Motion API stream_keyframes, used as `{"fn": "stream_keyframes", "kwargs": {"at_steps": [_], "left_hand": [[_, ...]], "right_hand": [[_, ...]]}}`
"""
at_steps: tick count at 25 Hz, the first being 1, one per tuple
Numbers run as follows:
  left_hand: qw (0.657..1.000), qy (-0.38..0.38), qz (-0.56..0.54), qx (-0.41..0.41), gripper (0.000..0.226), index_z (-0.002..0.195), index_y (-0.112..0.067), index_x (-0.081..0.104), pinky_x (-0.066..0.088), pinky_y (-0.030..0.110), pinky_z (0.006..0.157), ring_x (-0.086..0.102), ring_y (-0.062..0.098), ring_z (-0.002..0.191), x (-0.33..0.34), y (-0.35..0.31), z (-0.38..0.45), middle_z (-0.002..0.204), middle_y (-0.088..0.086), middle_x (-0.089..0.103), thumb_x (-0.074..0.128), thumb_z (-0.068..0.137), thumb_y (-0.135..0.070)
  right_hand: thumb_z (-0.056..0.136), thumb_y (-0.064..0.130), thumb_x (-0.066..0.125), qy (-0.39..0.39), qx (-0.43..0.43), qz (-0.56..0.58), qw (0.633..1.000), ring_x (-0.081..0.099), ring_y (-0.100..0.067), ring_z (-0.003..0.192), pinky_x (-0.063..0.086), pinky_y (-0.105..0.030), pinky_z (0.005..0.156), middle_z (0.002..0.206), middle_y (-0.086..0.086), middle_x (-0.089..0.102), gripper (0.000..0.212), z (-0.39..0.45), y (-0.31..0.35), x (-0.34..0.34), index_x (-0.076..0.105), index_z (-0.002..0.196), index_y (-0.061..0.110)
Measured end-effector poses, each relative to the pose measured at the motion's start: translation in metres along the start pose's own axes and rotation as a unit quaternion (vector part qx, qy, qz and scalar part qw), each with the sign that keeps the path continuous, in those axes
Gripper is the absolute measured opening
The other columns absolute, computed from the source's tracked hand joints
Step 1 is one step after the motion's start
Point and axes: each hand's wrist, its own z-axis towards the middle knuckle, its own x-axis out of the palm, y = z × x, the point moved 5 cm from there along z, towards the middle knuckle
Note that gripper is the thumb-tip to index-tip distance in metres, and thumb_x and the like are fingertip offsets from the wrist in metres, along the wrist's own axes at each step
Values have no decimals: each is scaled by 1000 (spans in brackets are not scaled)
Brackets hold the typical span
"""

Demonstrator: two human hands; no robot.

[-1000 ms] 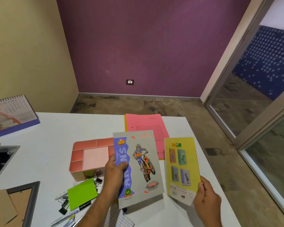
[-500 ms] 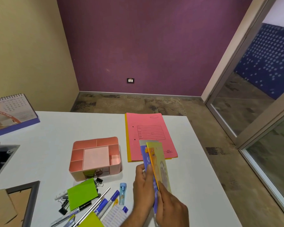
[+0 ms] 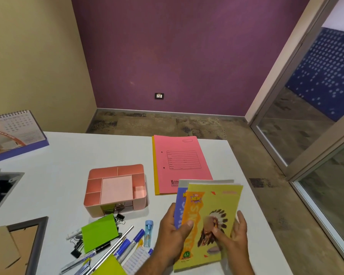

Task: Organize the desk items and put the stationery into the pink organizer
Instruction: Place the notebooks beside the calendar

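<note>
Both hands grip two stacked notebooks above the white desk's (image 3: 68, 155) near right part: left hand (image 3: 174, 233) clamped on their left edge, thumb on the yellow notebook (image 3: 213, 211) cover; right hand (image 3: 233, 235) clamped on the right edge. The purple-spined notebook (image 3: 179, 205) shows behind it. Pink organizer (image 3: 115, 190) sits left of the hands, apart; pens (image 3: 127, 243) and green sticky pad (image 3: 98, 233) lie just before it, pink folder (image 3: 180, 163) beyond the notebooks.

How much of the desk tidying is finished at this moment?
Little is done: the pink organizer looks nearly empty. The left hand and right hand hold two notebooks together. The pens, binder clips and green sticky pad lie loose on the desk.
</note>
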Motion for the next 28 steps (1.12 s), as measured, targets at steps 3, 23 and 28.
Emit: {"fn": "stream_keyframes", "kwargs": {"at_steps": [3,23,28], "left_hand": [[997,64,24,28,40,123,-38,57,54,30,88,66,13,106,2,-3,0,115,-7,70,61,83,-45],[967,102,232,-28,31,109,-42,37,42,2,76,58,-4,98,-12,27,2,105,-26,55,43,101,-13],[955,53,289,-46,28,117,-16,43,49,27,75,52,12,78,-17,36,2,88,-2,54,45,92,-2]], "right_hand": [[72,-22,67,58,21,126,990,71,-28,86,58,-35,52,99,-10,75,60,6,-2,0,53,125,4],[78,-9,73,-45,21,-59,997,67,-36,98,54,-37,86,94,-4,76,43,30,-93,0,66,107,21],[81,12,75,-54,-22,-162,985,67,-25,101,51,-31,85,100,3,73,42,25,-97,-6,63,107,42]]}}
